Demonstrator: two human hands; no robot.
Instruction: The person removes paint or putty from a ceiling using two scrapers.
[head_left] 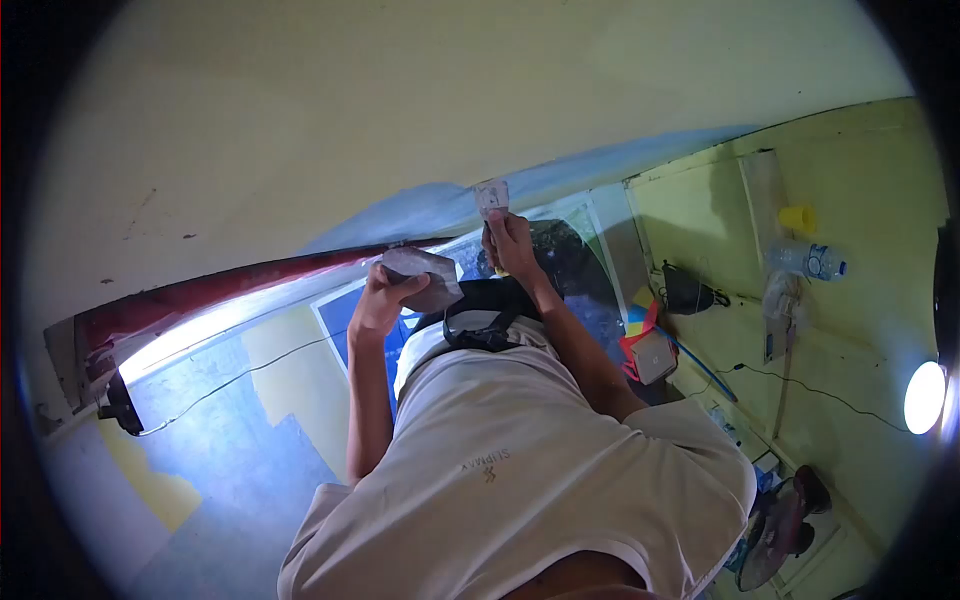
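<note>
My right hand is closed round the handle of a putty knife. The knife's broad blade, smeared whitish, points up at the lower edge of a cream painted surface, by a blue patch; whether it touches cannot be told. My left hand grips a flat grey plate with angular corners, thumb on its face. The plate is held in front of my waist, lower than the knife and to its left.
A bright lamp with a cable shines at left under a red strip. On the right are a plastic bottle, a yellow cup, a black bag, a second lamp and a fan.
</note>
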